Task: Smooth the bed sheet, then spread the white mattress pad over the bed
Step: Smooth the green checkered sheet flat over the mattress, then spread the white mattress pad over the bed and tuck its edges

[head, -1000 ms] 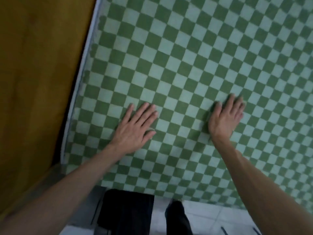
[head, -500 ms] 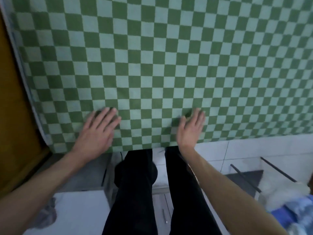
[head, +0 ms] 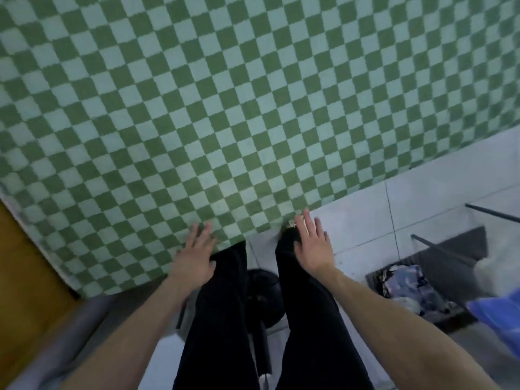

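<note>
A green and pale checkered bed sheet (head: 225, 108) lies flat over the bed and fills most of the head view. My left hand (head: 195, 256) has its fingers straight, its fingertips over the sheet's near edge. My right hand (head: 312, 244) is flat with fingers straight, past the sheet's edge and above my black trouser leg (head: 306, 319) and the tiled floor. Neither hand holds anything. Something white and soft (head: 498, 263) shows at the far right edge; whether it is the mattress pad I cannot tell.
A brown wooden panel (head: 25, 277) runs along the bed's left side. White floor tiles (head: 422, 201) lie on the right. A dark wire-framed basket (head: 439, 266) holds blue patterned cloth (head: 405, 285). A black round object (head: 263, 296) sits between my legs.
Both hands have slid back across the sheet toward me, from the middle of the bed to its near edge. My right hand has left the sheet. The view has tilted down.
</note>
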A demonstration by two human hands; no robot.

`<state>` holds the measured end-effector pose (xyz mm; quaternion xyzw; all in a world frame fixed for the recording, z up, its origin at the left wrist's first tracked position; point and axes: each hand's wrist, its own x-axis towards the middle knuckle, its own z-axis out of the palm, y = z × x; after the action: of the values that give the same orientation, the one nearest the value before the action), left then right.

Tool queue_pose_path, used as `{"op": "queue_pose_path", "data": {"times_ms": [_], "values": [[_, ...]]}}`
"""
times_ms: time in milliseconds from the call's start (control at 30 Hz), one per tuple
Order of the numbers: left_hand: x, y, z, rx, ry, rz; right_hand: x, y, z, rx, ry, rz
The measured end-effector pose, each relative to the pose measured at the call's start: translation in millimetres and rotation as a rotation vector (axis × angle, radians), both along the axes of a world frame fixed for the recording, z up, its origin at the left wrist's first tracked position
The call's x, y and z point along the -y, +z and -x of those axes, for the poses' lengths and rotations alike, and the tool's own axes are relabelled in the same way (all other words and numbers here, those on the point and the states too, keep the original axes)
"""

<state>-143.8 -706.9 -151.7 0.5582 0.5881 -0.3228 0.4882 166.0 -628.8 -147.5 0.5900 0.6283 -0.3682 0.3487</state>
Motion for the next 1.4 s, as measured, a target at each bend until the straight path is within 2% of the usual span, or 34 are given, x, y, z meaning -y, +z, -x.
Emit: {"op": "queue_pose_path", "data": {"times_ms": [100, 133, 267, 467, 567, 667, 767, 900, 1033, 1133, 1233, 1300, 1400], "values": [[-10, 48, -3, 0.013, -0.087, 0.365, 25, 51, -61, 0.094, -0.348, 0.242], [-18, 66, -6, -0.018, -0.134, 0.407, 29, 71, -81, 0.096, -0.445, 0.272], [-74, 126, -39, -0.152, -0.23, 0.224, 46, 160, -159, -0.026, -0.845, 0.232], [-186, 190, -192, 0.032, -0.007, 0.023, 90, 274, -286, -0.13, -1.447, 0.063], [-233, 212, -291, 0.078, 0.083, -0.151, 119, 313, -352, -0.118, -1.572, -0.016], [-250, 232, -392, 0.129, 0.074, -0.219, 141, 337, -416, -0.085, -1.624, -0.051], [-251, 240, -477, 0.199, -0.005, -0.16, 154, 347, -472, -0.097, -1.699, -0.091], [-249, 246, -572, 0.199, -0.175, -0.112, 167, 354, -523, -0.118, -1.887, -0.202], [-265, 244, -659, 0.233, -0.197, -0.072, 176, 345, -556, -0.108, -2.033, -0.175], [-287, 242, -736, 0.27, -0.215, -0.009, 176, 339, -580, -0.076, -2.059, -0.117], [-297, 253, -812, 0.321, -0.319, 0.03, 173, 350, -608, -0.072, -2.125, -0.089], [-295, 269, -867, 0.343, -0.402, 0.04, 175, 353, -633, -0.076, -2.197, -0.149], [-276, 297, -948, 0.408, -0.493, 0.028, 179, 359, -678, -0.083, -2.311, -0.371]]}}
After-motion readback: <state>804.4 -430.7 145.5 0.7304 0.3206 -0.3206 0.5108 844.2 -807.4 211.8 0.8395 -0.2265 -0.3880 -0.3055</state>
